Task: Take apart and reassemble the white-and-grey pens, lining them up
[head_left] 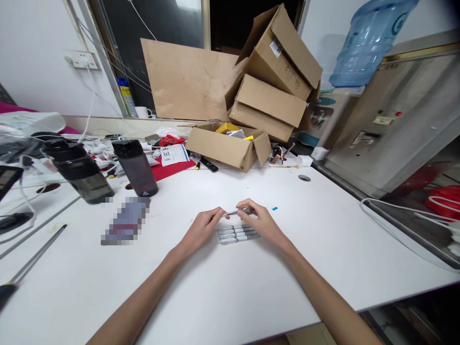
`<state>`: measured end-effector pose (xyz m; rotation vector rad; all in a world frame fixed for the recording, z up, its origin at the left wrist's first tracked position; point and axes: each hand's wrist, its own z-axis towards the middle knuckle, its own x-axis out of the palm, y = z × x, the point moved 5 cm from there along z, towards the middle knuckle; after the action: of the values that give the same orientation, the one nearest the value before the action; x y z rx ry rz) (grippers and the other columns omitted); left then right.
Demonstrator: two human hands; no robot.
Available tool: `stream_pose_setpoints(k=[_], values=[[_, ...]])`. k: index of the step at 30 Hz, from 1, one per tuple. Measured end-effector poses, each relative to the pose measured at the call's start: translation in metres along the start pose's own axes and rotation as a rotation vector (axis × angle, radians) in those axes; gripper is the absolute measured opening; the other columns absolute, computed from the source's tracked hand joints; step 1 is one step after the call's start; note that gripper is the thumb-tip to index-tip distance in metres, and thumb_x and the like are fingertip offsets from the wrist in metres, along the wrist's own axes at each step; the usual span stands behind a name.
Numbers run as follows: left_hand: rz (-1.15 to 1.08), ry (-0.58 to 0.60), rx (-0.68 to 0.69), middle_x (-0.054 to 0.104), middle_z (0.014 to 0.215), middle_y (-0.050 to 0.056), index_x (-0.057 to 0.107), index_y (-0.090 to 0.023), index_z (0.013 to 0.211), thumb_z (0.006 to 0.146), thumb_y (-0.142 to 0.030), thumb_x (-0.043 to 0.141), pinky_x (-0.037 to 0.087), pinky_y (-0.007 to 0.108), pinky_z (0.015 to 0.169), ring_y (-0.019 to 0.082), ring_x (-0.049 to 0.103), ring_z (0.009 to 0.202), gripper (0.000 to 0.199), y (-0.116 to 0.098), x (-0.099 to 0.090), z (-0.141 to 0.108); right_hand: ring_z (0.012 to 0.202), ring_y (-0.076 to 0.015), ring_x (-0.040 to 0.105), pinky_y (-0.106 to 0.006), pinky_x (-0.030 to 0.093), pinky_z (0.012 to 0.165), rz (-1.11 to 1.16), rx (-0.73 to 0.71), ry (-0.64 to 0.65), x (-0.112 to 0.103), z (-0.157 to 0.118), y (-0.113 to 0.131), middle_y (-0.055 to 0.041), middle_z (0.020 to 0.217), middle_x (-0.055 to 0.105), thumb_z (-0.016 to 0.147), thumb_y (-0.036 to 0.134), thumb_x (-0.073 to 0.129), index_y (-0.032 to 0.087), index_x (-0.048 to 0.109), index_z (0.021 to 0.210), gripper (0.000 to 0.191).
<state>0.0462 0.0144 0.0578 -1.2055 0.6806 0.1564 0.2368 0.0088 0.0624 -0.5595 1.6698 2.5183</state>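
Between my two hands, just above the white table, a slim pen is held level. My left hand pinches its left end with thumb and finger. My right hand is closed round the other end, so that part is mostly hidden. Right below lie several similar pens in clear and grey, side by side in a row. My right fingers cover some of their right ends. A small blue piece lies on the table beyond my right hand.
Two dark bottles stand at the left behind a blurred-out flat item. A long screwdriver lies at the far left. Across the back are an open cardboard box, clutter and stacked boxes. A metal cabinet borders the right.
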Motion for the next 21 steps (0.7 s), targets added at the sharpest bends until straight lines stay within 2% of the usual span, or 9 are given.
stream_pose_setpoints(k=[3, 8, 15, 21], values=[[-0.013, 0.004, -0.017, 0.044, 0.067, -0.004, 0.071, -0.021, 0.094, 0.103, -0.054, 0.034, 0.03, 0.027, 0.064, 0.016, 0.039, 0.065, 0.05, 0.002, 0.0, 0.001, 0.086, -0.0194, 0.066, -0.032, 0.052, 0.076, 0.038, 0.043, 0.028, 0.002, 0.0, -0.003, -0.0031, 0.096, 0.07, 0.095, 0.039, 0.06, 0.023, 0.07, 0.1, 0.019], [-0.077, 0.013, -0.072, 0.043, 0.066, -0.004, 0.072, -0.021, 0.092, 0.102, -0.057, 0.036, 0.03, 0.027, 0.062, 0.016, 0.04, 0.063, 0.052, 0.014, 0.001, 0.004, 0.1, -0.0204, 0.065, -0.034, 0.049, 0.092, 0.041, -0.09, -0.021, -0.001, 0.003, 0.002, -0.0043, 0.104, 0.068, 0.092, 0.028, 0.065, 0.023, 0.072, 0.096, 0.009], [-0.263, 0.04, -0.14, 0.035, 0.062, -0.005, 0.072, -0.019, 0.091, 0.098, -0.063, 0.039, 0.031, 0.026, 0.056, 0.014, 0.035, 0.057, 0.055, 0.031, 0.008, 0.008, 0.105, -0.0213, 0.065, -0.037, 0.05, 0.096, 0.17, -0.113, -0.078, -0.004, 0.006, -0.003, -0.0047, 0.105, 0.067, 0.09, 0.028, 0.069, 0.025, 0.067, 0.103, 0.014], [-0.388, 0.089, -0.157, 0.023, 0.059, -0.007, 0.071, -0.017, 0.087, 0.097, -0.059, 0.043, 0.029, 0.026, 0.054, 0.013, 0.026, 0.054, 0.051, 0.039, 0.016, 0.012, 0.101, -0.0203, 0.065, -0.037, 0.049, 0.096, 0.207, -0.143, -0.093, -0.005, 0.006, -0.004, -0.0037, 0.101, 0.067, 0.088, 0.023, 0.07, 0.024, 0.066, 0.099, 0.012]])
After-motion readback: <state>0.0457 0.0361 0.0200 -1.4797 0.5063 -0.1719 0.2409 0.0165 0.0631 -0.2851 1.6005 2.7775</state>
